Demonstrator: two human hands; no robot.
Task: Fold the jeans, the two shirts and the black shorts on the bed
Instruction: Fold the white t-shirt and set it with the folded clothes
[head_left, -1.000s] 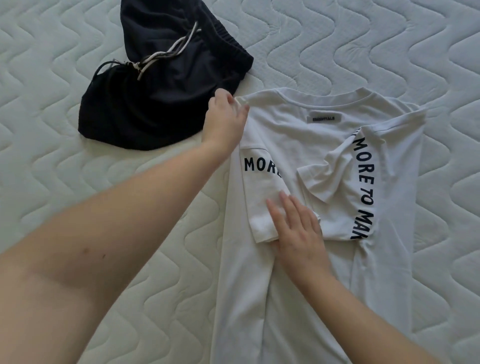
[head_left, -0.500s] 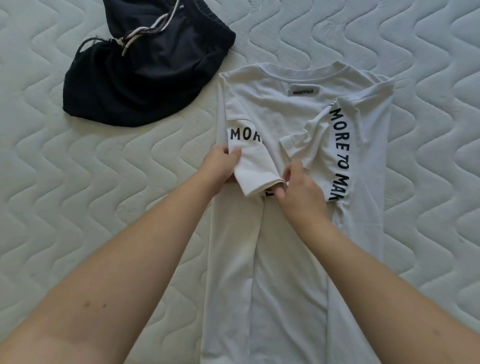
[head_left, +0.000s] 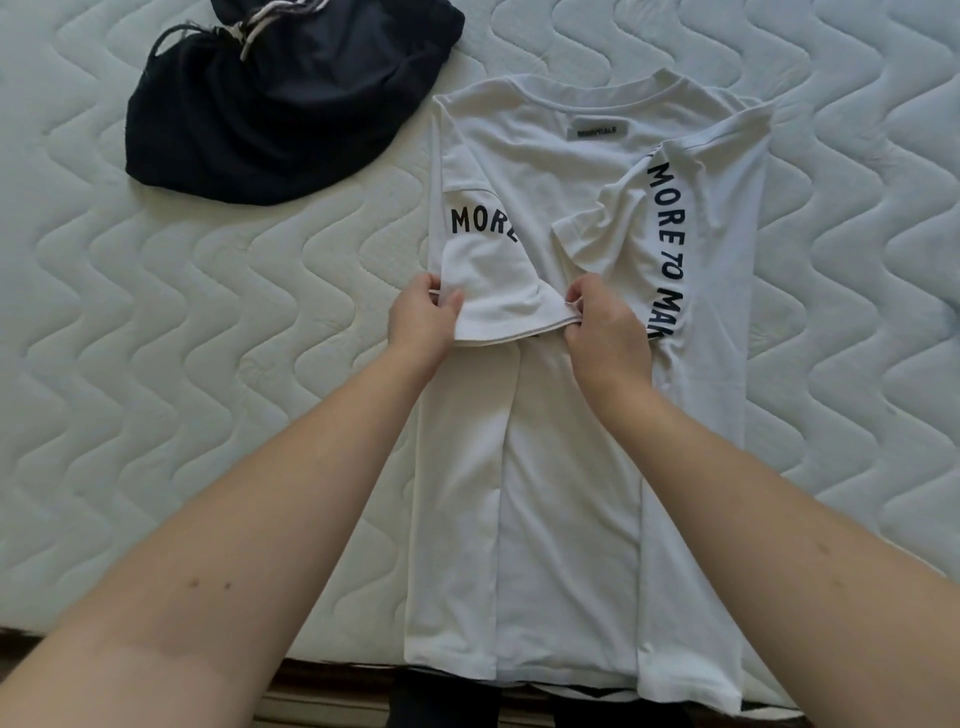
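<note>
Hands, left hand (head_left: 423, 319) and right hand (head_left: 605, 327), pinch the white shirt (head_left: 566, 467) sleeve hem between them

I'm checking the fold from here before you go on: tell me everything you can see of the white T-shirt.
The white T-shirt lies flat on the quilted mattress, collar away from the person, hem hanging over the near edge. It looks like soft cotton, with a small grey label below the collar and black lettering on both sleeves. Both sides are folded inward. The left hand and right hand pinch the two corners of the left sleeve's cuff. The black shorts lie apart from it.
</note>
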